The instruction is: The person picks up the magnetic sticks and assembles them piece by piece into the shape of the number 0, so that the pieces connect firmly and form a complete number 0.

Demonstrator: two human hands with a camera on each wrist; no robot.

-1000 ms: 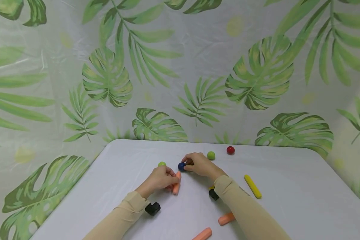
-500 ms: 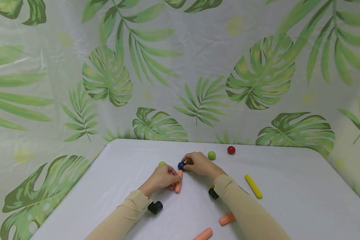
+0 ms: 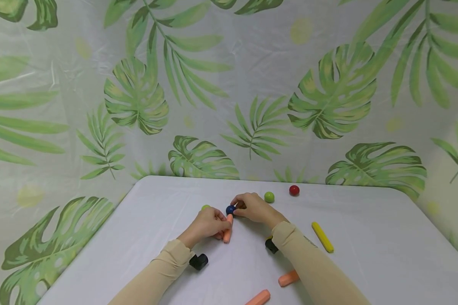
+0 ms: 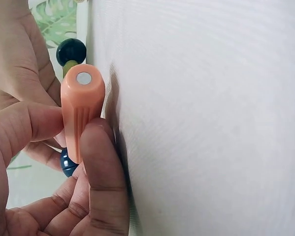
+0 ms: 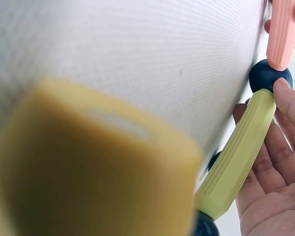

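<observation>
My left hand (image 3: 206,222) pinches an orange rod (image 3: 228,228) between thumb and fingers; its near end bears a small silver disc (image 4: 83,78) in the left wrist view. The rod's far end is right at a dark blue ball (image 3: 230,210). My right hand (image 3: 254,207) pinches that ball, thumb on its side. In the right wrist view, a ribbed yellow-green rod (image 5: 238,152) runs from the ball (image 5: 266,75) along the right palm to another dark ball (image 5: 205,226). The right hand mostly covers this rod from above.
Green balls (image 3: 269,197) (image 3: 205,207) and a red ball (image 3: 294,190) lie toward the back of the white table (image 3: 156,203). A yellow rod (image 3: 322,237) rests right of the right arm. Orange rods (image 3: 289,278) (image 3: 258,298) lie near the front. A blurred yellow rod (image 5: 98,167) looms beside the right wrist.
My left hand has moved slightly away from me and to the right with the orange rod, bringing its far end up to the blue ball. My right hand has stayed nearly still.
</observation>
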